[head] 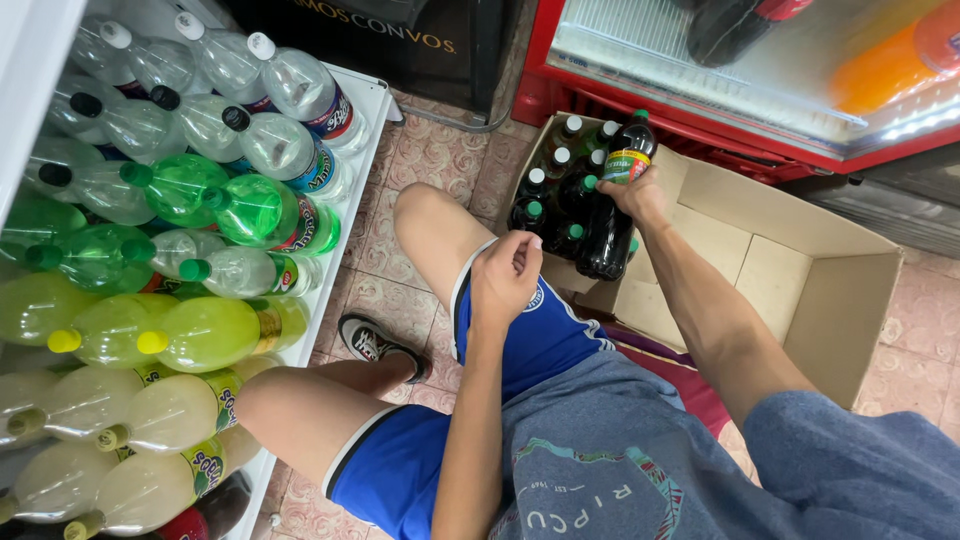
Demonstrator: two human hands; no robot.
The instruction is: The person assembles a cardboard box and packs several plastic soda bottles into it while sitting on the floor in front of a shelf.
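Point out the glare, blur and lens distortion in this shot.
Head view: white glare washes the red cooler's glass door; the orange bottle behind it looks hazy; wide-angle bending curves the shelved bottles at left; the right hand on the dark bottle stays sharp, evenly lit.

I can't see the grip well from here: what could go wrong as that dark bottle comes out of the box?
The right hand holds the dark bottle only near its neck, so it might slip. The other bottles stand tightly packed in the cardboard box and could topple. The left hand rests on the knee, giving no support.

Orange bottle [900, 55] cut by top edge.
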